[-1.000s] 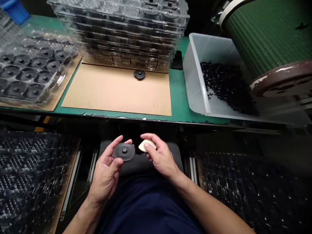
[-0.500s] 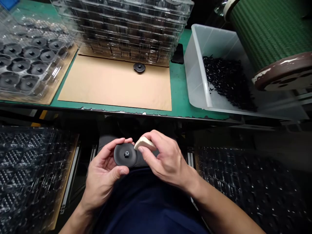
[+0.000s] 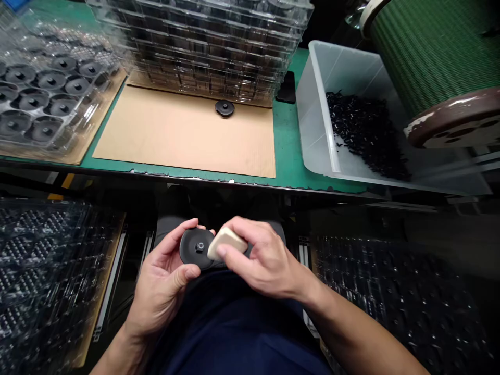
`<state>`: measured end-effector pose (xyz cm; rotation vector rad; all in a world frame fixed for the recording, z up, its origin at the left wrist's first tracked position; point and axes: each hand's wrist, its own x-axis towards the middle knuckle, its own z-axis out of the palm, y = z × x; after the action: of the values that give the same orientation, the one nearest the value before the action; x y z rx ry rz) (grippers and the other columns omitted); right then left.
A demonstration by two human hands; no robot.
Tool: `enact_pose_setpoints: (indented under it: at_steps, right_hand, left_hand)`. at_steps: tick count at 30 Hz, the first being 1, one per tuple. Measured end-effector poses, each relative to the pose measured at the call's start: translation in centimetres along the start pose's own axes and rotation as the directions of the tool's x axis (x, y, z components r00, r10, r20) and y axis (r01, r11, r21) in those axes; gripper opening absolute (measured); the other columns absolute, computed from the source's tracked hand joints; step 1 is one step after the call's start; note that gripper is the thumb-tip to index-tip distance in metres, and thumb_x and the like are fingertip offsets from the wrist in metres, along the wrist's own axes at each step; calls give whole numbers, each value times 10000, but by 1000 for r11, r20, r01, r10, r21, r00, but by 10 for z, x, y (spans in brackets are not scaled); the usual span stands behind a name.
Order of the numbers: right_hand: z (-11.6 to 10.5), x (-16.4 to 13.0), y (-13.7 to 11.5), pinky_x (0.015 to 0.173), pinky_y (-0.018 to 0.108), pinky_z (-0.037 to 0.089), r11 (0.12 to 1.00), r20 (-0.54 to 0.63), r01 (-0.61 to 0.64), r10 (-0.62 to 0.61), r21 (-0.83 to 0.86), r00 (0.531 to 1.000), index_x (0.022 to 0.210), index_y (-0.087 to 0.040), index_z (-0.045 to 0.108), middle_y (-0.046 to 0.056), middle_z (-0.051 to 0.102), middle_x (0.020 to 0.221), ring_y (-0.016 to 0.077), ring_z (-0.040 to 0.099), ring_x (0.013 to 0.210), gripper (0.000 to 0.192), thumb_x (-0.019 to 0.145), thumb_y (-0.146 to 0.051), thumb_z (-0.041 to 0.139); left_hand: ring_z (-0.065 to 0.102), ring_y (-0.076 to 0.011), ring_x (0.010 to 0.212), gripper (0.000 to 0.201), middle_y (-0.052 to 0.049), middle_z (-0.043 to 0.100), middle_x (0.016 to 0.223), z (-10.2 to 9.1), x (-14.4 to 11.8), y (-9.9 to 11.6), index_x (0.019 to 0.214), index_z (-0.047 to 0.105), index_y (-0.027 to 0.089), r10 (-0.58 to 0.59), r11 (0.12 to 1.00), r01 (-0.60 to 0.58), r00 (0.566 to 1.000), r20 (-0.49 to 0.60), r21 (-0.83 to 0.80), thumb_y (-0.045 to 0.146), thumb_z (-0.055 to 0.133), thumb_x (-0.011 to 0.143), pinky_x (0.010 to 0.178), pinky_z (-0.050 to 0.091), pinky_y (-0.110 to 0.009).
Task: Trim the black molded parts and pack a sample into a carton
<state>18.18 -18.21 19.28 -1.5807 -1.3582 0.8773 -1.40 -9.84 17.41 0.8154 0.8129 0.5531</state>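
Observation:
My left hand (image 3: 164, 284) holds a round black disc (image 3: 193, 249) with a small metal nut at its centre, below the table edge over my lap. My right hand (image 3: 260, 260) pinches a cream wedge-shaped block (image 3: 226, 241) and presses its tip onto the disc's right side. Another black disc (image 3: 224, 108) lies alone on the brown cardboard sheet (image 3: 175, 135) on the green table.
A tall stack of clear blister trays (image 3: 203, 47) stands at the back. A tray of black discs (image 3: 39, 104) sits at the left. A clear bin (image 3: 318, 120) of small black parts is at the right, beside a large green spool (image 3: 429, 47). Trays lie low on both sides.
My right hand has brought the cream block leftward from beside the disc onto its face. The left hand keeps the disc and has tilted it slightly.

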Motion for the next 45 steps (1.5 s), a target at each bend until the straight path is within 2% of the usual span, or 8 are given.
enact_pose_setpoints:
  at_steps: [9,14,18,25,31,35,40,45]
  right_hand:
    - [5,5,5,812,304,483,956,-84,248,-263,-154,961,1086,-166,690,70,699,1027,165,611,885,134,1052,-176,560]
    - [10,1,0,615,295,344,987,-86,89,-101,-131,991,802,-181,570,-12,534,733,120,455,643,139,936,-189,604]
    - [10,0,1,682,302,362,961,-122,84,-120,-262,985,843,-174,604,17,577,803,137,505,719,165,993,-211,548]
    - [10,-1,2,674,301,364,973,-59,88,-103,-214,993,833,-179,610,11,588,800,134,491,710,167,988,-194,549]
    - [13,-3,3,618,301,337,991,-35,-1,-4,-134,999,793,-178,569,-13,523,737,115,440,634,155,943,-209,591]
    - [15,-4,3,678,301,372,968,-136,71,-106,-239,985,842,-160,628,15,562,809,126,485,703,190,1004,-197,536]
    - [15,-4,4,612,299,365,994,-54,-58,53,-92,997,868,-174,655,-9,552,756,121,476,642,111,962,-211,607]
    - [13,1,8,794,337,450,943,-104,183,-218,-277,970,1058,-144,724,69,669,949,179,583,840,194,1056,-211,542]
  left_hand:
    - [749,-218,1106,500,-119,766,1251,0,2,0,1342,764,283,-117,992,118,993,35,-51,456,845,880,1000,595,-250]
    - [759,-181,993,444,-109,785,1154,8,1,1,1319,775,241,-115,985,98,986,-119,-141,435,800,921,920,627,-223]
    - [736,-200,909,437,-121,764,1174,8,2,-1,1277,789,212,-161,981,149,983,-90,-123,460,795,916,785,664,-273]
    - [708,-205,806,494,-151,774,1058,7,3,2,1194,827,166,-251,964,244,967,-51,-105,529,828,859,689,655,-275]
    - [744,-192,905,456,-120,787,1119,5,6,1,1235,815,192,-223,965,205,969,-104,-161,472,835,875,833,650,-237]
    - [750,-228,893,461,-160,774,1174,4,7,0,1235,813,164,-242,963,237,970,-31,-126,465,819,886,781,670,-288]
    - [749,-196,1008,427,-126,776,1203,3,6,-2,1293,789,206,-171,976,153,979,-108,-158,417,797,921,906,634,-229]
    - [735,-222,877,393,-156,769,1168,2,7,0,1223,822,189,-246,960,255,965,88,-113,446,764,932,781,675,-316]
